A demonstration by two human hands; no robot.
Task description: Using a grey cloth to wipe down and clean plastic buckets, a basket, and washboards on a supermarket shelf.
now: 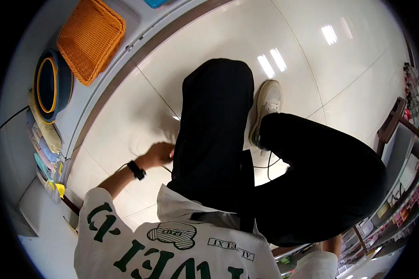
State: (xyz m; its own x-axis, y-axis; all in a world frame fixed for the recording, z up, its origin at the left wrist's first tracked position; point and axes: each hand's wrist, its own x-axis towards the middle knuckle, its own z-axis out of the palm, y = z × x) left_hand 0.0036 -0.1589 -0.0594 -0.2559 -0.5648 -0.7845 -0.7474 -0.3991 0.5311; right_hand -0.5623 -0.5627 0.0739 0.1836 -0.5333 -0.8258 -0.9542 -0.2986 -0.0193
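- Left hand (159, 155): low beside the left knee of the black trousers (216, 135), fingers curled inward at the fabric's edge; whether they pinch anything cannot be told, as the tips are hidden against the cloth.
- Black wristband (136, 170) (a watch or strap, matte) sits on the left wrist.
- Thin cable (268, 169): dark, loops across the floor between the two legs, near the shoe.
- Right hand: not visible; only a part of the forearm (331, 244) shows at the lower edge, so its grip cannot be told.
- Shoe (266, 109): pale, laced, rubber-soled, planted on the floor.
- Floor (312, 51): large glossy white tiles, with lamp reflections.
- Woven basket (91, 38): orange, rectangular, coarse weave, on the white worktop (86, 100) at upper left.
- Round bowl (52, 85): dark blue with yellow rim, just beside the basket.
- Shirt (172, 251): white cloth with green print.
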